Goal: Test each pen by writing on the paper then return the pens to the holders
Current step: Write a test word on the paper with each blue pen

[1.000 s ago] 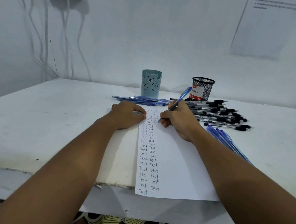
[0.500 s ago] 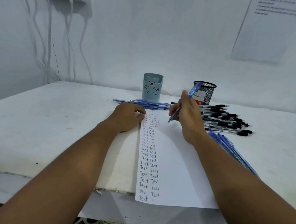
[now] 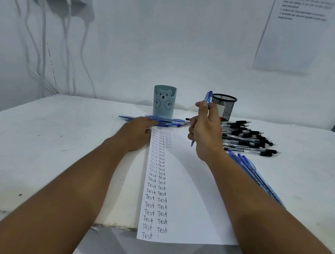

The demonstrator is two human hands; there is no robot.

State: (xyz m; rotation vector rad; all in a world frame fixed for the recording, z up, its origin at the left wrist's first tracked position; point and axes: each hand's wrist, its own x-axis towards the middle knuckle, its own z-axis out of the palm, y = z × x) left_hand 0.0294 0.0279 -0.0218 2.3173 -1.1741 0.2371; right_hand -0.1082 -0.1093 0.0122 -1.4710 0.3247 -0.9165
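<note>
A white table [image 3: 43,148] with scuffed marks fills the lower part of the view, pushed into the corner of a pale room whose wall carries hanging cables [image 3: 67,48] on the left and a printed notice [image 3: 292,34] on the right. A long sheet of paper [image 3: 189,206] lies on the table and overhangs its near edge, with columns of the word "Test" down its left side. At its far end stand a light blue cup with a bear face [image 3: 164,101] and a black mesh holder [image 3: 223,106]. Blue pens [image 3: 163,121] lie in a row before the cup, black-tipped pens [image 3: 246,137] are heaped to the right, and more blue pens [image 3: 257,179] lie partly hidden by the right forearm. The left hand [image 3: 137,132] rests flat with straight fingers on the paper's left edge. The right hand [image 3: 205,133] grips a blue pen [image 3: 208,98], lifted above the paper, upright, its upper end in front of the mesh holder.
</note>
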